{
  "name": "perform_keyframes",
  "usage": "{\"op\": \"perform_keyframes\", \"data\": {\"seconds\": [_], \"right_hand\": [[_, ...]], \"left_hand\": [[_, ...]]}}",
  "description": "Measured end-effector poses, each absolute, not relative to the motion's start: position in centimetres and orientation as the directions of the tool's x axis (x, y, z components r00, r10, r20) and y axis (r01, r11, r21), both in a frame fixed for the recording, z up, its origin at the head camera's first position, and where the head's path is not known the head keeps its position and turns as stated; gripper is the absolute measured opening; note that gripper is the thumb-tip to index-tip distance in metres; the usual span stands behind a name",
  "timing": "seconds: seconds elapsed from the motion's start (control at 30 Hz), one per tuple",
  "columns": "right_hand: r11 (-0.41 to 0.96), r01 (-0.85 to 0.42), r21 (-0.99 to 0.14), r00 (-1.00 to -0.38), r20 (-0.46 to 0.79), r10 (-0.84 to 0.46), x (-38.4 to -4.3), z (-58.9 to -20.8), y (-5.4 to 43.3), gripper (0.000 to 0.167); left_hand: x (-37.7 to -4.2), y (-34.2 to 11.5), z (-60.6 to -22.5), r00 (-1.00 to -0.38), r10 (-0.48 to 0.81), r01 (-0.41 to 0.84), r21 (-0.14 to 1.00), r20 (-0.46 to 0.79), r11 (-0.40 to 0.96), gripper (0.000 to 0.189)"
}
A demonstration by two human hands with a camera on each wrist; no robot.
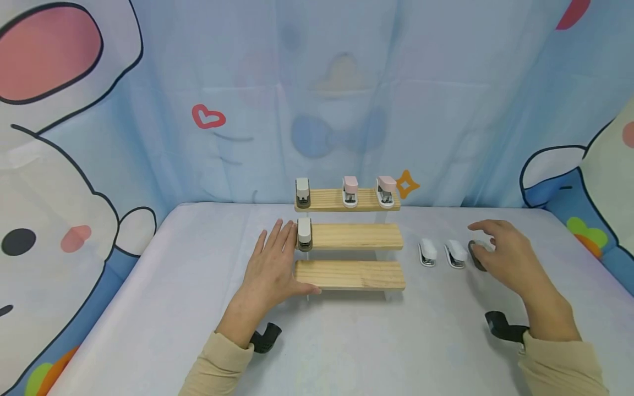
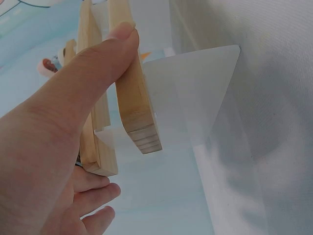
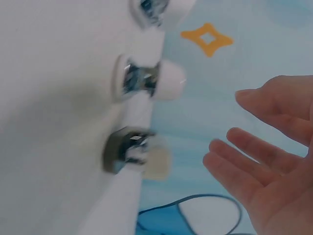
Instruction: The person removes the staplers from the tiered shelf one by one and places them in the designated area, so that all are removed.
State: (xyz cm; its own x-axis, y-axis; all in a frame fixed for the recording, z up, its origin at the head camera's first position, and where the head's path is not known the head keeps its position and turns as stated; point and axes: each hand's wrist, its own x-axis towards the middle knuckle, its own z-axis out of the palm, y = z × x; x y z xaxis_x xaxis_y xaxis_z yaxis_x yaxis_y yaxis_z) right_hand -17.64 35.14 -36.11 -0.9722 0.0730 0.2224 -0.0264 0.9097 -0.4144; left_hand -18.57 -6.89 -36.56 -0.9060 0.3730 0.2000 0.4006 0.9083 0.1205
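A three-step wooden rack [image 1: 350, 276] with clear side supports stands mid-table. My left hand [image 1: 273, 268] rests along its left end, fingers extended beside the middle plank [image 1: 356, 236] and thumb on the front plank [image 2: 128, 83]. A white-topped mini stapler with a dark base [image 1: 304, 235] sits on the middle plank near those fingertips. Over on the right, my right hand [image 1: 510, 258] hovers with thumb and fingers apart, holding nothing. Close by it is a dark-based mini stapler [image 3: 128, 152], partly hidden by the hand in the head view. Two white mini staplers [image 1: 427, 252] [image 1: 455, 254] stand left of it.
On the rack's back plank [image 1: 324, 199] stand a white-and-dark mini stapler [image 1: 302, 192] and two pink mini staplers [image 1: 350, 191] [image 1: 386, 191]. A blue cartoon curtain [image 1: 238, 66] hangs behind the white-covered table [image 1: 356, 352].
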Motion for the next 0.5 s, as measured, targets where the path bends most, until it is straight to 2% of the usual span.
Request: {"op": "perform_keyframes", "data": {"seconds": [0.27,0.5], "right_hand": [[0.901,-0.137,-0.412,-0.937,0.348,0.017,-16.9,-34.4,32.7,0.037],[0.889,-0.206,-0.408,-0.916,0.401,-0.028,-16.5,-33.6,30.9,0.035]], "left_hand": [[-18.6,-6.9,-36.5,-0.909,0.369,0.397,0.130,0.194,0.909,0.134],[-18.6,-6.8,-36.5,-0.908,0.372,0.399,0.119,0.194,0.909,0.134]]}}
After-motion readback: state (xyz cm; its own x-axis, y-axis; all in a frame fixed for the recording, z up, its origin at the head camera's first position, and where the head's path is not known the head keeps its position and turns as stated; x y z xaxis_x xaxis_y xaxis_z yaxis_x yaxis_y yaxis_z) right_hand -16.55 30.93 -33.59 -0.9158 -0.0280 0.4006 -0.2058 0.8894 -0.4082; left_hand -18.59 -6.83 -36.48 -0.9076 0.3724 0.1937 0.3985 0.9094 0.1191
